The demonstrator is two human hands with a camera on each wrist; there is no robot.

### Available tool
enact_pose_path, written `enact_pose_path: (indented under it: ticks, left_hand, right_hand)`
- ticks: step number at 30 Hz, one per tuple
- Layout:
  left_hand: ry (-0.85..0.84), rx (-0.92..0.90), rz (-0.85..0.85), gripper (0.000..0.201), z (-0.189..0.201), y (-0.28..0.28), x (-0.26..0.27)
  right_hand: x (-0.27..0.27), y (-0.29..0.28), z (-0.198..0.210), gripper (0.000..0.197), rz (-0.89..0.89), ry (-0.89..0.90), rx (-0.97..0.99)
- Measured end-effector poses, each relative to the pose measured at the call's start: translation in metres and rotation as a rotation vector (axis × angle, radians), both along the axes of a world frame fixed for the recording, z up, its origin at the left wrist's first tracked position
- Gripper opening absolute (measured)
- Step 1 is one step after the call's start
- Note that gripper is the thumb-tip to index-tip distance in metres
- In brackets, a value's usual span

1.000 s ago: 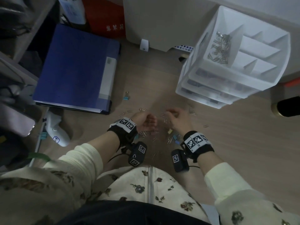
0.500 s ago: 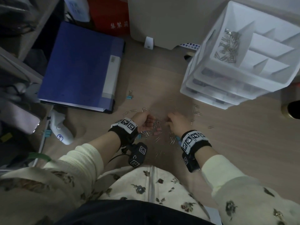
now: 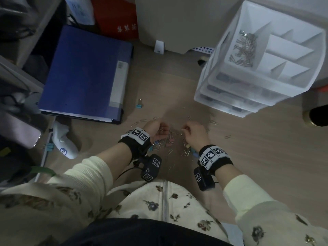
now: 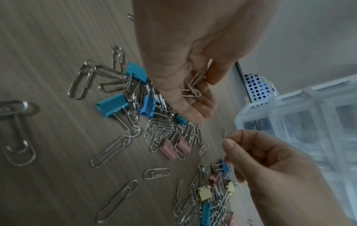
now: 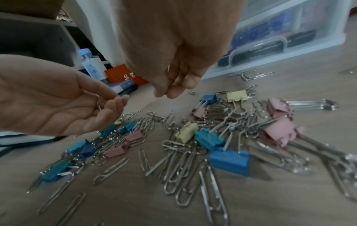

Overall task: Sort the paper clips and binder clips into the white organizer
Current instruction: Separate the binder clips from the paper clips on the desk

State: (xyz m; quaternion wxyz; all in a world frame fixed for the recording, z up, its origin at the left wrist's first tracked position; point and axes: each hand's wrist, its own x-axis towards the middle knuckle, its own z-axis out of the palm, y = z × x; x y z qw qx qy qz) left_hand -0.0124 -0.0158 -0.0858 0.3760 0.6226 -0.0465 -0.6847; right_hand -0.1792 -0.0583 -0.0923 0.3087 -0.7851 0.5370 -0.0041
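A pile of silver paper clips and small blue, pink and yellow binder clips (image 3: 170, 141) (image 4: 160, 126) (image 5: 203, 137) lies on the wooden surface between my hands. My left hand (image 3: 162, 129) (image 4: 201, 91) (image 5: 108, 104) is cupped palm up at the pile's left, its fingers curled round a few paper clips (image 4: 191, 88). My right hand (image 3: 185, 129) (image 4: 228, 142) (image 5: 166, 93) hovers just over the pile's right side and pinches one thin paper clip (image 4: 224, 133). The white organizer (image 3: 248, 77) stands at the far right. Its left compartment holds several paper clips (image 3: 245, 48); the other compartments look bare.
Clear drawers (image 3: 230, 98) sit under the organizer. A blue binder (image 3: 85, 71) lies at the far left, a stray teal binder clip (image 3: 139, 104) by its corner. A white handheld device (image 3: 63, 144) lies left of my arm. A dark round object (image 3: 317, 116) sits at the right edge.
My right hand turned palm down, dipped to the pile and now pinches a paper clip next to my left hand. The left hand has barely moved.
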Motion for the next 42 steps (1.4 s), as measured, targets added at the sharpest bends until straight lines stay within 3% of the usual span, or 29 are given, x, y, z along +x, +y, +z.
enact_pose_path:
  ticks: [6, 11, 23, 27, 32, 36, 39, 42]
  left_hand:
    - [0.045, -0.020, 0.152, 0.019, -0.003, 0.002, 0.008]
    - [0.054, -0.027, 0.173, 0.019, -0.004, 0.003, 0.009]
    - [0.059, -0.036, 0.168, 0.023, -0.003, 0.002, 0.006]
    - [0.068, -0.043, 0.158, 0.019, -0.003, 0.000, 0.005]
    - [0.076, -0.042, 0.123, 0.018, -0.002, -0.004, 0.001]
    - [0.147, -0.055, 0.109, 0.021, 0.001, -0.005, -0.003]
    - [0.184, -0.053, 0.108, 0.028, 0.004, -0.005, -0.001]
    - [0.143, -0.034, 0.119, 0.028, 0.004, -0.002, 0.007]
  right_hand:
    - [-0.001, 0.001, -0.003, 0.056, 0.086, 0.312, 0.051]
    - [0.010, 0.004, 0.002, 0.029, 0.196, 0.310, -0.011]
    - [0.020, 0.008, 0.011, 0.029, 0.345, 0.453, -0.019]
    - [0.016, 0.006, 0.016, 0.027, 0.224, 0.374, 0.043]
    - [0.018, -0.003, 0.028, 0.015, -0.112, -0.051, 0.080]
    - [0.031, 0.001, 0.038, 0.016, -0.106, -0.281, 0.179]
    - [0.031, 0.002, 0.030, 0.018, -0.190, -0.330, 0.138]
    - [0.024, -0.002, 0.016, 0.023, -0.215, -0.193, 0.106]
